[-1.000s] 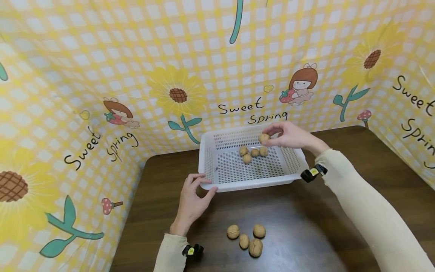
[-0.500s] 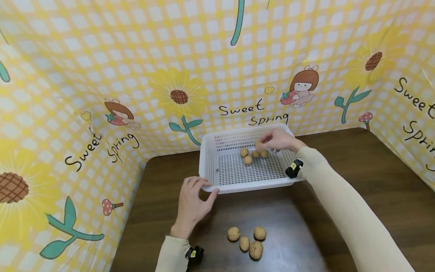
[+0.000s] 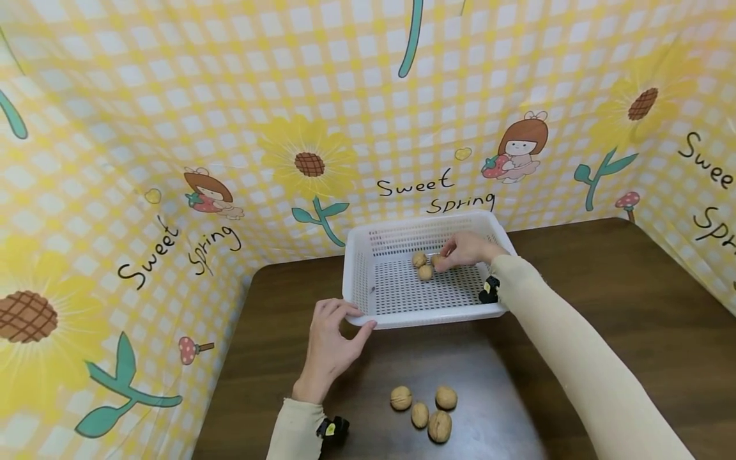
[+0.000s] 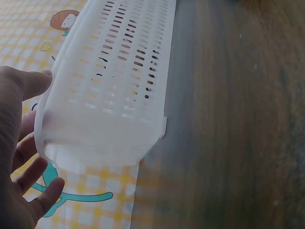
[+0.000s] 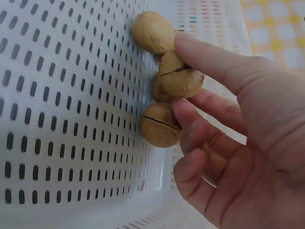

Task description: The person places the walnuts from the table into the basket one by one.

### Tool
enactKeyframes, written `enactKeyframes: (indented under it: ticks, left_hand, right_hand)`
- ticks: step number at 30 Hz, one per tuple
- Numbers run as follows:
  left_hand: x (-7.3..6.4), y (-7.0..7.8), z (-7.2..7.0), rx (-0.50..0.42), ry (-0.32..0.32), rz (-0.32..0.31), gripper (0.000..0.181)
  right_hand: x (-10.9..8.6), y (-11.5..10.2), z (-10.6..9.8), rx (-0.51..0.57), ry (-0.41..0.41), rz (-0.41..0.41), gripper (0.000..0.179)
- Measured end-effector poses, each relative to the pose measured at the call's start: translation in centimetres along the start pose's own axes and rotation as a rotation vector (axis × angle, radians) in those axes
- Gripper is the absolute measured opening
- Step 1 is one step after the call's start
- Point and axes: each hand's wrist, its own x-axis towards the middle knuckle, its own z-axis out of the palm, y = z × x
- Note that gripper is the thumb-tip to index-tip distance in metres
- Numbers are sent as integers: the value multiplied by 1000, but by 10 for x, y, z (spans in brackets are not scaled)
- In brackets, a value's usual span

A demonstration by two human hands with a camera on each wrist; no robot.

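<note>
In the head view, my right hand (image 3: pixel 467 249) is inside a white slotted plastic basket (image 3: pixel 437 315). It pinches a cracked walnut (image 5: pixel 183 82) between thumb and fingertips, low over the basket floor. More walnuts lie close by: one walnut (image 5: pixel 153 32) under the thumb tip, and another walnut (image 5: pixel 161 125) against a fingertip. A further one is partly hidden behind the held walnut. My left hand (image 3: pixel 330 345) grips the basket's near left corner, the thumb on one side of the rim and fingers on the other.
Several walnuts (image 3: pixel 420 415) sit in a loose group on the dark wooden table (image 3: pixel 604 281), in front of the basket. Behind the basket rises a yellow checked cloth (image 3: pixel 368 96) printed with flowers, which also covers both sides.
My right hand has lowered the walnut from near the basket's back wall down among the others on the floor. The left hand keeps its hold on the rim.
</note>
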Motion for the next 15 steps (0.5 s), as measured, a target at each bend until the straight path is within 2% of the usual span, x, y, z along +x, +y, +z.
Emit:
enactKeyframes:
  ticks: [5, 11, 15]
  left_hand:
    - [0, 0, 1, 2, -4, 4, 21]
    - [0, -3, 2, 2, 0, 18, 22]
    - [0, -4, 1, 3, 1, 15, 21]
  right_hand:
    - [3, -3, 9, -10, 21, -24, 54]
    - [5, -12, 14, -143, 12, -40, 50]
    - [6, -18, 16, -205, -22, -41, 50]
